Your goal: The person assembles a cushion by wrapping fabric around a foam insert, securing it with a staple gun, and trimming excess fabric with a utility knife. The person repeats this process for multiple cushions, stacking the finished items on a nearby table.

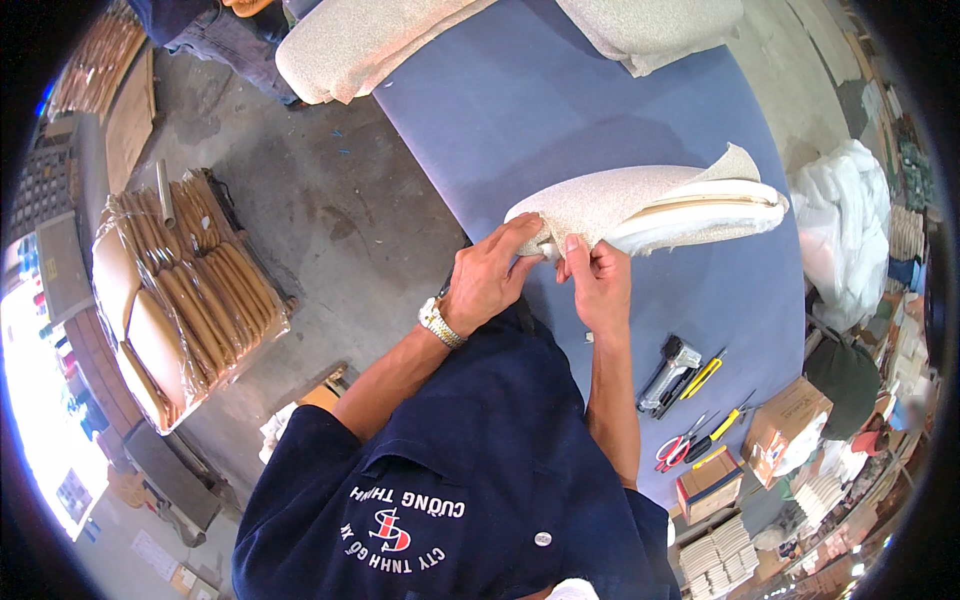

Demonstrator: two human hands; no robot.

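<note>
On the blue-grey table lies a long curved pad (710, 215) with white padding and a pale board-like edge showing. Speckled beige upholstery fabric (590, 195) wraps its left part, and a loose corner of it sticks up at the far right. My left hand (490, 275), with a metal watch at the wrist, is closed on the fabric at the pad's left end. Beside it my right hand (600, 285) pinches the near edge of the same fabric between thumb and fingers. A small fold shows between the hands; its inside is hidden.
To the right on the table (560, 120) are a staple gun (670, 375), a yellow cutter (705, 373), red-handled scissors (678, 450) and small boxes (788, 425). Beige fabric-covered pieces (375, 45) lie at the far edge. Wrapped chair parts (195, 295) stand left; a person (225, 45) is behind.
</note>
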